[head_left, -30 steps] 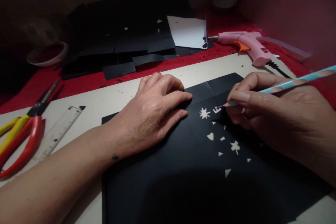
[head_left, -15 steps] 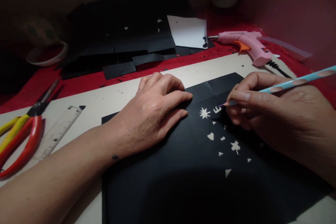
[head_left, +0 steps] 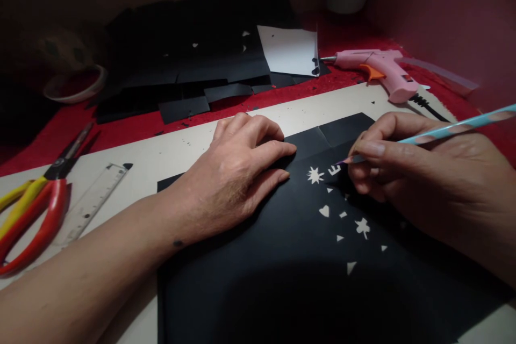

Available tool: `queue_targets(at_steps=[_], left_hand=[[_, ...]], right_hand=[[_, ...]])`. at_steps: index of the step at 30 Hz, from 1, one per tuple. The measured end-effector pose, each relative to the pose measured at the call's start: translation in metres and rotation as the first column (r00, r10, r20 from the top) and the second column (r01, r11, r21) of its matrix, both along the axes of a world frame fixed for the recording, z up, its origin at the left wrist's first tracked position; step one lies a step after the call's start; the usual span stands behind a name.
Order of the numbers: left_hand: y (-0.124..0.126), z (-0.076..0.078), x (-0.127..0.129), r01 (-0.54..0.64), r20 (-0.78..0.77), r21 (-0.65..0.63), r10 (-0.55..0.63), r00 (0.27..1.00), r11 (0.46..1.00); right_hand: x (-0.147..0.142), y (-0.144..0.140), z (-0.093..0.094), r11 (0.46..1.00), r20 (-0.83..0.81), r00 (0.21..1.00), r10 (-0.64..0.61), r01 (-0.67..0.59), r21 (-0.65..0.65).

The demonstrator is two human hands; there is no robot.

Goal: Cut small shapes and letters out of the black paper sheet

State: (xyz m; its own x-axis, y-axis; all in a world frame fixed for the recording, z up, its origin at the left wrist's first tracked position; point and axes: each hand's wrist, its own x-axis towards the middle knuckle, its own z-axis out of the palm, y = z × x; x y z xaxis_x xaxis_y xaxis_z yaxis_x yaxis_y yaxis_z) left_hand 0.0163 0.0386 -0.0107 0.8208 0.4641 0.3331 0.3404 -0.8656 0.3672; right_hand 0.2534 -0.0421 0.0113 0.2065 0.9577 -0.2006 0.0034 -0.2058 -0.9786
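A large sheet of black paper lies before me, with several small pale shapes in it: a starburst, a heart, a leaf-like shape and little triangles. Whether these are holes or pieces on top, I cannot tell. My left hand rests on the sheet's upper left part, fingers spread and bent. Between thumb and fingers, my right hand pinches a light blue pencil. The pencil's dark tip touches or hovers just above the paper beside a pale E-like shape.
Left of the paper lie red and yellow scissors and a clear ruler. Behind, on red cloth, are black paper pieces and a white sheet. A pink glue gun lies at the far right, a pale bowl far left.
Both hands keep nearly the same pose, with the pencil tip still by the E-like shape. The whole view has shifted very slightly.
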Motion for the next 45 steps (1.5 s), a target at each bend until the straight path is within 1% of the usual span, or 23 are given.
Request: queue_targets(at_steps=[7, 11, 17, 24, 30, 35, 45], left_hand=[[-0.0008, 0.0017, 0.0004, -0.008, -0.015, 0.007, 0.008, 1.000, 1.000], [-0.0010, 0.0018, 0.0001, -0.006, -0.012, 0.009, 0.006, 1.000, 1.000], [-0.0005, 0.0007, -0.0004, -0.007, -0.012, 0.003, 0.007, 1.000, 1.000], [-0.0009, 0.0002, -0.0010, -0.013, -0.020, 0.014, 0.013, 1.000, 1.000], [-0.0003, 0.0006, -0.0008, 0.001, -0.005, 0.002, -0.001, 1.000, 1.000], [-0.0002, 0.0011, 0.0003, -0.004, -0.013, -0.004, 0.004, 1.000, 1.000], [-0.0008, 0.0019, 0.0001, -0.005, -0.007, 0.000, 0.005, 1.000, 1.000]], right_hand=[[0.0031, -0.0016, -0.0001, 0.999, 0.097, 0.994, 0.043, -0.045, 0.026], [0.0022, -0.0015, 0.0028, 0.997, 0.117, 0.992, 0.057, -0.063, 0.051], [-0.0004, -0.0014, 0.0047, 1.000, 0.109, 0.994, 0.021, -0.022, 0.012], [-0.0009, -0.0010, 0.0034, 1.000, 0.119, 0.993, 0.002, -0.003, 0.008], [0.0027, -0.0025, 0.0001, 0.999, 0.199, 0.979, 0.037, -0.043, 0.027], [0.0045, -0.0028, -0.0024, 0.998, 0.165, 0.985, 0.051, -0.057, 0.033], [0.0055, -0.0049, -0.0041, 0.999, 0.118, 0.992, 0.037, -0.041, 0.030]])
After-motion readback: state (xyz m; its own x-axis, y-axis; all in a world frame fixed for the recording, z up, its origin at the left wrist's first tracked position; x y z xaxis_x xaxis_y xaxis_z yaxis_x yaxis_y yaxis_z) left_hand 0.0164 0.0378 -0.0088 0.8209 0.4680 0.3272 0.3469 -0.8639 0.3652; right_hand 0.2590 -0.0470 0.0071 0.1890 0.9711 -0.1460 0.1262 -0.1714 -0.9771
